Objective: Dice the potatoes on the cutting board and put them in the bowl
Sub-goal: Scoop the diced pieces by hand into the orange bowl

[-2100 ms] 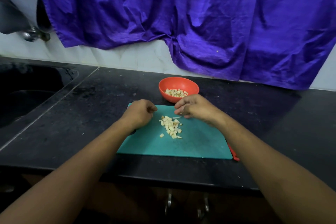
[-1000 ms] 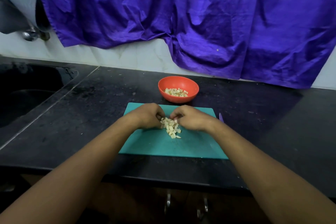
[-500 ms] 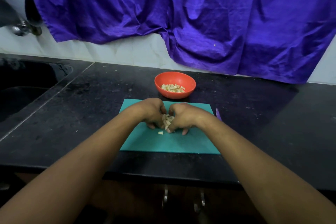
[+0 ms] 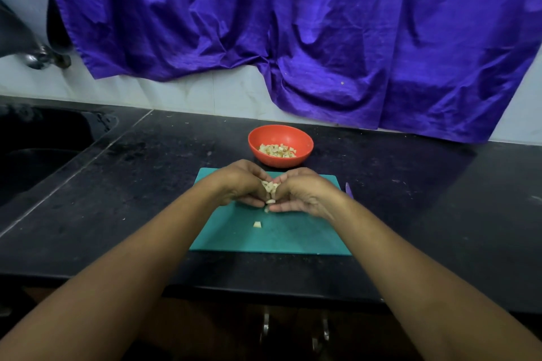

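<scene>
A teal cutting board [image 4: 293,237] lies on the black counter. My left hand [image 4: 239,184] and my right hand [image 4: 305,192] are cupped together over the board, holding a small heap of potato dice [image 4: 270,187] between them. The dice show in the gap between the palms. One loose potato piece [image 4: 257,224] lies on the board just in front of the hands. An orange bowl [image 4: 305,142] stands right behind the board, with diced potato [image 4: 277,151] inside it.
A purple knife tip [image 4: 348,189] shows at the board's right edge, behind my right wrist. A dark sink [image 4: 38,149] is sunk in the counter at the left, with a tap [image 4: 41,58] above. A purple cloth [image 4: 308,38] hangs on the back wall.
My hands came together from both sides of the scattered dice and scooped them into a cupped hold. One piece stayed on the board.
</scene>
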### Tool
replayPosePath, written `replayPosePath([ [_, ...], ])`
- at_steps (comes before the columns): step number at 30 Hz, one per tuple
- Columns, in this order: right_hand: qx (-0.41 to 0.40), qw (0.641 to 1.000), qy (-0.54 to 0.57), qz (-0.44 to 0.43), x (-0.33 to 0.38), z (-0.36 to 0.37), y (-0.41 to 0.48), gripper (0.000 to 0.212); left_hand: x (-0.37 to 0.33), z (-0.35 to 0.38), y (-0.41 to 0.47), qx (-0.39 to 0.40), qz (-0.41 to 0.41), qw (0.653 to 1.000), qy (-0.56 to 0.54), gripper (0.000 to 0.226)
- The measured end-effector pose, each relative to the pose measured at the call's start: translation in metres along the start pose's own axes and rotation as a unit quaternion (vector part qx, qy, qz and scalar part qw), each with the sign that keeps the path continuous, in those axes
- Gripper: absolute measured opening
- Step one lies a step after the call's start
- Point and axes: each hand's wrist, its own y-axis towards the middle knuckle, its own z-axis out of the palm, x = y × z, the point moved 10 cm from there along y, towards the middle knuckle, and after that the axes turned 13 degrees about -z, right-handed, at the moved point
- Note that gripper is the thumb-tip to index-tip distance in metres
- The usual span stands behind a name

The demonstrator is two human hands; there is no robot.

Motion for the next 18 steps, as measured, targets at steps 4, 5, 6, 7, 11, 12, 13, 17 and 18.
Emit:
replayPosePath([
  [4,-0.002,0.988,0.143,0.056,0.0,0.0,-0.006,0.017,-0.01,-0.008,-0.004,0.016,0.011,1.0,-0.024,0.034],
  [5,-0.009,0.983,0.171,0.065,-0.001,0.0,-0.007,0.015,-0.013,-0.01,-0.006,0.014,0.012,1.0,-0.024,0.032],
  [6,-0.018,0.978,0.195,0.071,-0.002,0.0,-0.008,0.016,-0.017,-0.012,-0.007,0.007,0.014,1.0,-0.019,0.031],
  [7,-0.031,0.973,0.217,0.075,-0.003,0.0,-0.008,0.019,-0.021,-0.014,-0.008,-0.005,0.017,1.0,-0.008,0.03],
  [11,-0.082,0.954,0.278,0.078,-0.007,0.001,-0.005,0.028,-0.041,-0.016,-0.012,-0.061,0.043,0.995,0.063,0.029],
  [12,-0.091,0.951,0.286,0.078,-0.008,0.001,-0.005,0.028,-0.046,-0.015,-0.013,-0.067,0.049,0.993,0.078,0.029],
  [13,-0.098,0.948,0.291,0.078,-0.008,0.001,-0.005,0.028,-0.05,-0.014,-0.014,-0.069,0.054,0.992,0.087,0.029],
  [17,-0.113,0.94,0.312,0.078,-0.012,0.002,-0.006,0.032,-0.057,-0.006,-0.014,-0.055,0.06,0.99,0.113,0.029],
  [18,-0.113,0.938,0.319,0.078,-0.012,0.003,-0.006,0.033,-0.057,-0.005,-0.014,-0.054,0.059,0.99,0.118,0.032],
])
